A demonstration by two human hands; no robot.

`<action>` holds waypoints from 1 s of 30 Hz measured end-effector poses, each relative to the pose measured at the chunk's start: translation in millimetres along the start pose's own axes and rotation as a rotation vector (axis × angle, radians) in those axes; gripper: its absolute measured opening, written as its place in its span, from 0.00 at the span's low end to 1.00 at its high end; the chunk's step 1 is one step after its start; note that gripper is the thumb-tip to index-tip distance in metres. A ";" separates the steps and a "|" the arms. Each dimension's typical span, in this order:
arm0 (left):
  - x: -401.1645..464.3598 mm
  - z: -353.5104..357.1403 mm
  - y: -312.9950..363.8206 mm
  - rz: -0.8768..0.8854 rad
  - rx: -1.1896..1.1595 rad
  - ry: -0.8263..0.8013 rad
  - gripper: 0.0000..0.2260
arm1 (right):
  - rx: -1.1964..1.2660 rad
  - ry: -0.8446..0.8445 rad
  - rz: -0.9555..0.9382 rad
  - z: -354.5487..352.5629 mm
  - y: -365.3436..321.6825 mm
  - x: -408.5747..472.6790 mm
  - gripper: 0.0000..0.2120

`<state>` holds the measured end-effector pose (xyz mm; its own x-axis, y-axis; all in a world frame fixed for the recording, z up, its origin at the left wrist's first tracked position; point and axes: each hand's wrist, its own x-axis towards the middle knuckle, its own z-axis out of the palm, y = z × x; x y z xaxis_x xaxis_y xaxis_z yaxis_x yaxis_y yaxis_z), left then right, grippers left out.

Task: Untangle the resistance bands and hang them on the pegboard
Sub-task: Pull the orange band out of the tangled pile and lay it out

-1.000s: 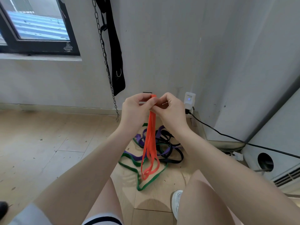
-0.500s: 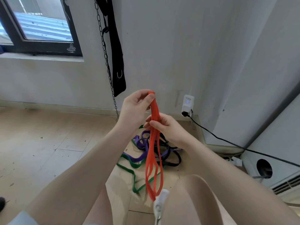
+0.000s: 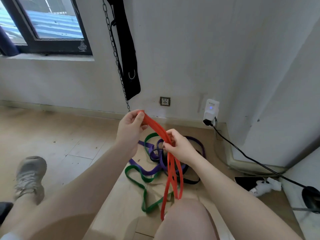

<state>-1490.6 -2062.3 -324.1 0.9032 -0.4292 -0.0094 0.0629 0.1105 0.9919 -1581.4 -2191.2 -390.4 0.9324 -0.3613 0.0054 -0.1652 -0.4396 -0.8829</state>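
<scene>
An orange resistance band [image 3: 156, 126] is stretched between my hands above the floor. My left hand [image 3: 130, 129] pinches its top end. Lower and to the right, my right hand [image 3: 178, 146] grips the gathered strands, and the loose loops hang down past my right knee. On the wooden floor below lies a tangle of a green band [image 3: 136, 175], a purple band [image 3: 147, 171] and a black band [image 3: 190, 181]. No pegboard is in view.
A black strap [image 3: 129, 66] and a metal chain [image 3: 115, 54] hang on the white wall. A wall socket [image 3: 165, 101] and a white plug-in device [image 3: 211, 110] with a black cable [image 3: 242, 151] sit to the right. My left shoe [image 3: 30, 175] rests on the floor at left.
My right hand has slid down and to the right along the orange band, away from my left hand. The view has shifted, bringing my left shoe and more of the floor into sight.
</scene>
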 end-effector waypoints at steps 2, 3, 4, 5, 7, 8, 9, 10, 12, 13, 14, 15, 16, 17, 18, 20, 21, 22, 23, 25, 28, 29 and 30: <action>19.8 -7.2 -13.6 -0.059 -0.008 0.035 0.10 | 0.052 0.107 0.028 3.9 11.7 9.9 0.09; 31.7 -10.8 -20.8 -0.092 -0.010 0.037 0.11 | 0.061 0.177 0.038 2.8 16.4 17.4 0.09; 44.6 -13.9 -27.8 -0.123 -0.017 0.025 0.12 | 0.038 0.234 0.037 0.2 19.4 26.6 0.09; 57.9 -16.8 -34.1 -0.147 -0.029 0.005 0.12 | -0.008 0.261 0.029 -3.5 20.5 37.3 0.07; 84.5 -21.6 -44.8 -0.182 -0.055 -0.040 0.12 | -0.122 0.269 0.002 -13.0 19.5 64.5 0.07; 99.4 -23.7 -48.9 -0.178 -0.052 -0.076 0.13 | -0.178 0.284 -0.014 -19.6 16.4 82.0 0.08; 115.2 -25.8 -52.6 -0.151 -0.035 -0.120 0.13 | -0.244 0.302 -0.036 -27.4 12.2 102.0 0.09; 132.8 -27.8 -56.5 -0.108 -0.012 -0.155 0.12 | -0.332 0.317 -0.069 -35.1 8.2 125.8 0.10; 174.3 -32.3 -65.7 0.009 0.093 -0.189 0.11 | -0.565 0.326 -0.137 -48.7 3.9 180.2 0.10; 198.0 -35.1 -73.1 0.082 0.196 -0.198 0.12 | -0.697 0.335 -0.186 -51.6 5.8 209.9 0.10; 222.1 -38.9 -83.9 0.152 0.325 -0.202 0.13 | -0.829 0.333 -0.251 -51.1 10.6 238.7 0.10; 246.6 -44.2 -98.9 0.216 0.464 -0.201 0.14 | -0.945 0.302 -0.307 -45.7 19.3 266.3 0.11; 271.0 -50.7 -118.3 0.277 0.607 -0.199 0.14 | -1.039 0.264 -0.350 -36.2 32.2 292.7 0.12; 293.2 -58.2 -140.9 0.331 0.740 -0.192 0.15 | -1.116 0.201 -0.355 -21.6 49.7 316.6 0.14; 314.1 -66.5 -166.6 0.361 0.849 -0.185 0.15 | -1.171 0.130 -0.330 -3.5 71.8 337.4 0.16; 349.1 -81.1 -220.4 0.320 0.993 -0.197 0.15 | -1.193 -0.011 -0.224 35.2 128.8 370.3 0.19; 363.6 -86.7 -247.3 0.269 1.042 -0.222 0.15 | -1.174 -0.075 -0.148 54.1 156.5 381.0 0.19; 376.1 -91.1 -273.6 0.209 1.090 -0.251 0.16 | -1.144 -0.119 -0.083 72.2 182.3 389.3 0.20; 386.7 -95.2 -297.9 0.152 1.145 -0.283 0.16 | -1.107 -0.143 -0.031 89.4 207.3 396.6 0.22; 403.1 -103.6 -338.6 0.083 1.290 -0.343 0.18 | -1.072 -0.181 0.035 117.9 246.3 408.4 0.26; 423.0 -122.5 -378.1 0.139 1.559 -0.360 0.17 | -1.056 -0.172 0.037 152.1 276.9 428.0 0.18; 430.0 -129.1 -388.3 0.214 1.601 -0.327 0.15 | -1.027 -0.159 0.029 161.4 281.0 435.8 0.16; 437.1 -134.2 -395.0 0.302 1.656 -0.297 0.13 | -1.000 -0.141 0.024 169.3 282.9 444.2 0.15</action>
<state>-1063.6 -2173.2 -737.1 0.6835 -0.7296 0.0211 -0.7299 -0.6833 0.0177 -1159.6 -2336.9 -717.3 0.9441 -0.3072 -0.1197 -0.3179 -0.9445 -0.0832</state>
